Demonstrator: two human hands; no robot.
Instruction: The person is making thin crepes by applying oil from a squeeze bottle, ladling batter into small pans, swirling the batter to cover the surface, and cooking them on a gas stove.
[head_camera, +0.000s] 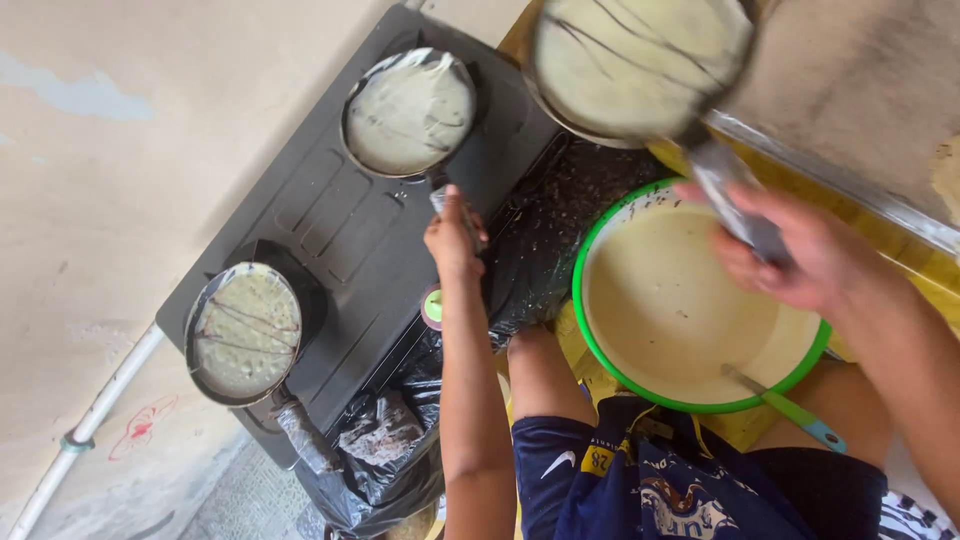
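— Pans first, going from the left: what sits on the dark grey two-burner stove (340, 225)?

— One small round metal pan (243, 332) on the near-left burner, its pale batter bubbling under dark drizzled lines, with a wrapped handle. Further along, a second small round pan (410, 112) holds smooth pale batter with thin dark streaks.

— And the left hand (452, 238)?

— It is closed around that second pan's handle, just below its rim.

— Then rightward?

— A wide green-rimmed bowl (600, 330) of cream batter rests by the person's knee, a teal-handled ladle (790, 408) lying in it. Above it, the right hand (790, 255) clasps the handle of a third batter-coated pan (640, 62), held up, tilted, over another round dish.
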